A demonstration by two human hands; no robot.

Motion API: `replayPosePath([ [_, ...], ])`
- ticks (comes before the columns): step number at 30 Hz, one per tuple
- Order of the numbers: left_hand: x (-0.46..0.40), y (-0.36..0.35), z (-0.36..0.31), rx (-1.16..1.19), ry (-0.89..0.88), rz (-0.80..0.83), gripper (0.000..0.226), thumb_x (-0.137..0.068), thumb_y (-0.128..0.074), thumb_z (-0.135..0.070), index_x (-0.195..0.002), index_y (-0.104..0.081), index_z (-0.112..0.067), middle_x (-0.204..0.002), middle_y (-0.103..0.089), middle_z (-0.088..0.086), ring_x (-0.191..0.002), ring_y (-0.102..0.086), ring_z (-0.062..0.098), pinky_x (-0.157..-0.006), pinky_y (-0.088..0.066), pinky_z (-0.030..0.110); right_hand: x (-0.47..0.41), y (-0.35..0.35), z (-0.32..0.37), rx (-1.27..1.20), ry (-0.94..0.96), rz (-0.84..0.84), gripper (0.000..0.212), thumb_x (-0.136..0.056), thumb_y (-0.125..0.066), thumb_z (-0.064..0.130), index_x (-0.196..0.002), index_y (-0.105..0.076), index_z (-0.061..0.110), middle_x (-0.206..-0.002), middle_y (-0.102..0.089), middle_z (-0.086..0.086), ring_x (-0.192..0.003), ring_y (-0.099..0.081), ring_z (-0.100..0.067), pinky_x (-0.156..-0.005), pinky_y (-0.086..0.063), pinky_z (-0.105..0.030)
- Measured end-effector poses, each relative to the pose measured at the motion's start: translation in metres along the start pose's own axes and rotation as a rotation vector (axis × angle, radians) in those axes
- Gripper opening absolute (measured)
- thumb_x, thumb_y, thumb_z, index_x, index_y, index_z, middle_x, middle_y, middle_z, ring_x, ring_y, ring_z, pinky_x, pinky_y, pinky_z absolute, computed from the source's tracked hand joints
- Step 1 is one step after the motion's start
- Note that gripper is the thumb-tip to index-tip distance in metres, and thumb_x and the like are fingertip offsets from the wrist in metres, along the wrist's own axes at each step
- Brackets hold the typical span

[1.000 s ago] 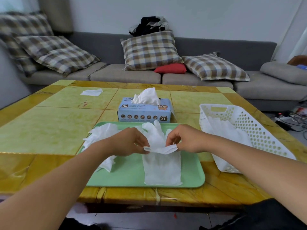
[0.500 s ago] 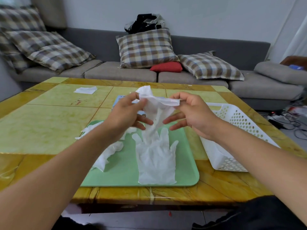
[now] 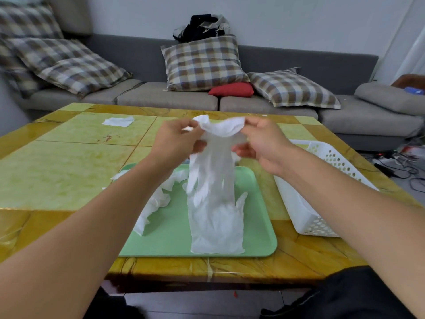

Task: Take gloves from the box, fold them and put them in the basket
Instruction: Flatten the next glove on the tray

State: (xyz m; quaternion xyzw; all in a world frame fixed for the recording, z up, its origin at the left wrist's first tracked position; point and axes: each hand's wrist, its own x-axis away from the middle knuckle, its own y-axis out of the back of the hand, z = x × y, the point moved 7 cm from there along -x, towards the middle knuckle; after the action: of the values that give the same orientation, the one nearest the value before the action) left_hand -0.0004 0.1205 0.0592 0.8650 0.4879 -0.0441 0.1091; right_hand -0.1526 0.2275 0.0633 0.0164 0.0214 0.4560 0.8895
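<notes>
A thin white glove point(image 3: 212, 171) hangs in the air above the green tray point(image 3: 257, 240), fingers pointing down. My left hand point(image 3: 176, 140) pinches the left side of its cuff and my right hand point(image 3: 264, 143) pinches the right side, stretching the cuff between them. A second white glove point(image 3: 218, 229) lies flat on the tray, partly behind the hanging one. More crumpled white gloves point(image 3: 156, 201) lie at the tray's left side. The white perforated basket point(image 3: 322, 217) stands to the right of the tray. My hands and the glove hide the glove box.
The tray and basket sit on a yellow-green tiled table point(image 3: 69, 169). A white tissue point(image 3: 118, 121) lies at the table's far left. A grey sofa with plaid cushions point(image 3: 202, 63) runs behind the table. Cables point(image 3: 400, 164) lie on the floor at right.
Both hands have lifted the glove from the tray by its cuff, so it now hangs lengthwise with fingers down. The camera has tilted and the glove box has dropped out of sight.
</notes>
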Motion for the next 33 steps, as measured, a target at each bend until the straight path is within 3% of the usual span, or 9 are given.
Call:
replayPosePath([
  [2, -0.001, 0.002, -0.016, -0.012, -0.117, 0.001, 0.01, -0.095, -0.068, -0.023, -0.09, -0.076, -0.02, -0.095, -0.076, 0.013, -0.093, -0.073, 0.029, -0.091, -0.059, 0.042, 0.002, 0.004, 0.023, 0.046, 0.203, -0.01, 0.021, -0.104, -0.053, 0.009, -0.113, -0.072, 0.008, -0.108, -0.075, -0.008, -0.075, -0.076, -0.023, -0.062, -0.062, -0.029],
  [4, 0.002, 0.004, -0.017, -0.061, -0.139, 0.003, 0.011, -0.094, -0.069, -0.027, -0.087, -0.077, -0.027, -0.095, -0.077, 0.006, -0.091, -0.071, 0.027, -0.091, -0.057, 0.041, 0.007, 0.005, 0.028, 0.166, 0.326, -0.01, 0.02, -0.103, -0.055, 0.011, -0.111, -0.073, 0.005, -0.106, -0.076, -0.009, -0.09, -0.075, -0.02, -0.078, -0.063, -0.033],
  [8, 0.014, 0.001, 0.015, -0.276, -0.047, 0.112, 0.011, -0.095, -0.067, -0.026, -0.088, -0.075, -0.026, -0.061, -0.066, -0.018, -0.05, -0.05, -0.005, -0.056, -0.042, 0.013, 0.004, 0.001, -0.02, 0.219, 0.141, 0.117, 0.019, -0.1, -0.06, 0.012, -0.11, -0.075, 0.005, -0.11, -0.075, -0.014, -0.092, -0.068, -0.018, -0.091, -0.058, -0.037],
  [13, 0.028, -0.001, 0.055, -0.52, 0.112, 0.352, 0.005, -0.09, -0.074, -0.025, -0.089, -0.079, -0.025, -0.089, -0.074, -0.011, -0.082, -0.065, 0.013, -0.07, -0.049, 0.019, 0.011, 0.005, -0.087, 0.256, -0.305, 0.356, 0.025, -0.099, -0.06, 0.009, -0.122, -0.069, 0.002, -0.128, -0.068, -0.018, -0.113, -0.067, -0.027, -0.089, -0.06, -0.03],
  [17, 0.036, -0.001, 0.065, -0.593, 0.083, 0.554, 0.011, -0.089, -0.074, -0.027, -0.097, -0.082, -0.03, -0.105, -0.077, -0.011, -0.108, -0.067, 0.024, -0.102, -0.049, 0.041, 0.022, 0.01, -0.088, 0.403, -0.272, 0.42, 0.019, -0.097, -0.064, 0.009, -0.111, -0.077, 0.008, -0.119, -0.074, -0.01, -0.111, -0.068, -0.022, -0.098, -0.056, -0.035],
  [22, 0.041, -0.007, 0.063, -0.608, -0.024, 0.674, 0.013, -0.089, -0.075, -0.022, -0.099, -0.081, -0.028, -0.107, -0.075, -0.019, -0.105, -0.067, 0.002, -0.105, -0.049, 0.031, 0.029, 0.011, -0.064, 0.603, -0.083, 0.426, 0.014, -0.091, -0.072, 0.013, -0.1, -0.082, 0.017, -0.105, -0.078, 0.0, -0.111, -0.069, -0.023, -0.103, -0.053, -0.037],
  [26, 0.047, -0.014, 0.068, -0.69, -0.04, 0.733, 0.013, -0.089, -0.075, -0.022, -0.096, -0.081, -0.031, -0.111, -0.074, -0.017, -0.109, -0.064, -0.003, -0.103, -0.049, 0.026, 0.042, 0.004, -0.061, 0.772, -0.061, 0.513, 0.01, -0.087, -0.078, 0.019, -0.095, -0.083, 0.022, -0.094, -0.078, 0.013, -0.093, -0.069, -0.002, -0.088, -0.054, -0.02],
  [30, 0.06, -0.025, 0.071, -0.761, -0.036, 0.836, 0.018, -0.089, -0.074, -0.022, -0.089, -0.078, -0.039, -0.106, -0.075, -0.015, -0.106, -0.066, 0.005, -0.099, -0.052, 0.032, 0.051, -0.001, -0.068, 0.973, -0.084, 0.605, 0.008, -0.086, -0.079, 0.024, -0.092, -0.083, 0.026, -0.09, -0.077, 0.013, -0.089, -0.069, -0.015, -0.08, -0.055, -0.032],
  [33, 0.065, -0.03, 0.07, -0.785, -0.048, 0.836, 0.018, -0.089, -0.075, -0.022, -0.088, -0.076, -0.04, -0.099, -0.076, -0.015, -0.096, -0.068, 0.004, -0.095, -0.054, 0.033, 0.059, -0.006, -0.077, 1.012, -0.118, 0.698, 0.007, -0.087, -0.078, 0.025, -0.093, -0.082, 0.025, -0.08, -0.073, 0.022, -0.071, -0.06, 0.0, -0.064, -0.045, -0.015],
])
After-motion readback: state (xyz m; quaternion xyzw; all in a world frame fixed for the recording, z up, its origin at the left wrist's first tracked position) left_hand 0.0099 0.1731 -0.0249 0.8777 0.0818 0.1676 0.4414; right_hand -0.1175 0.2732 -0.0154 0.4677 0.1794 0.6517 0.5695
